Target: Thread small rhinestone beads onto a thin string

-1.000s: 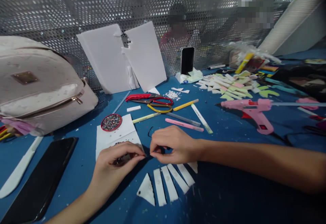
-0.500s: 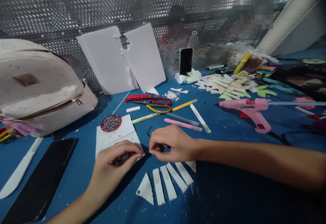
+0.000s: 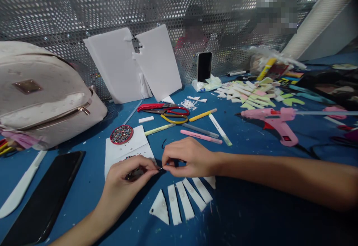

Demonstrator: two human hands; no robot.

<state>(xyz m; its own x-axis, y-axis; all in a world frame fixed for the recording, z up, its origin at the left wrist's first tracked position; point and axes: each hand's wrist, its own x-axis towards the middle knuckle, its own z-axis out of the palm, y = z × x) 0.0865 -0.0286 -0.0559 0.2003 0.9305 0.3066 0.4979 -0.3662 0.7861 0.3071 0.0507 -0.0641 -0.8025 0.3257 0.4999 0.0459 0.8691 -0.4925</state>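
Well, white pieces look cut and laid out, lower centre; left hand and right hand both pinch a tiny shiny bit mid-frame. Can't tell what's left.

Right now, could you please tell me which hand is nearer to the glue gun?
Right. The right hand is left of the glue gun, which lies beyond its forearm; the left hand is farther off, by the paper.
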